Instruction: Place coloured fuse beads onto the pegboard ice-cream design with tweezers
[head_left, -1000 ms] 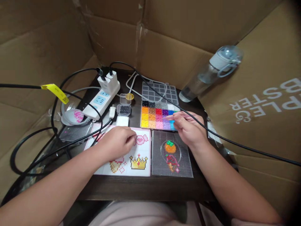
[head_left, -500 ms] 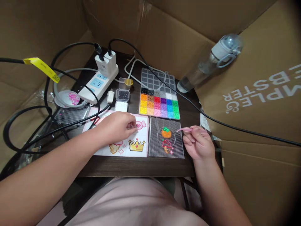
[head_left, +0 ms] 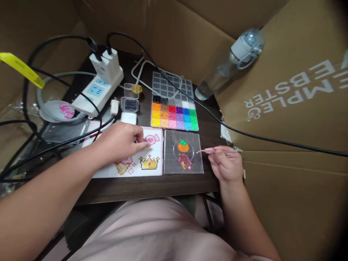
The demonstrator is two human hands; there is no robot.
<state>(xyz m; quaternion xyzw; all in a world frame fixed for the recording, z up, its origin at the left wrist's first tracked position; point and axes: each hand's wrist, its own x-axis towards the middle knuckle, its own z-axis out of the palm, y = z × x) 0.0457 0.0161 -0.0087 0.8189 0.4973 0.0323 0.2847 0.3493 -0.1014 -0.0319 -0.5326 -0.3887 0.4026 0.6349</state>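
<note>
My left hand [head_left: 122,143] rests over a pink-edged pattern sheet [head_left: 154,150] printed with a candy, a crown and an ice cream. Its fingers are loosely curled, with a gap between thumb and index finger and nothing visible in it. Between my hands lies a clear pegboard [head_left: 198,139]. On it are an orange fruit of beads [head_left: 183,146] with green leaves and a red-and-brown bead figure [head_left: 185,161], partly finished in pink. My right hand [head_left: 227,166] is closed around pink tweezers [head_left: 208,150], whose tip points left at the pegboard's right edge.
Behind the pegboard sits an open bead box [head_left: 175,115] of many colours. Small containers of black beads [head_left: 129,104] and white beads [head_left: 128,118] stand left of it. A power strip [head_left: 95,92], looping cables, a dish of pink beads [head_left: 56,110] and a water bottle [head_left: 231,63] surround the area.
The whole view has shifted, so everything sits further left and slightly higher. Both hands keep nearly the same pose, and the tweezers stay beside the pegboard.
</note>
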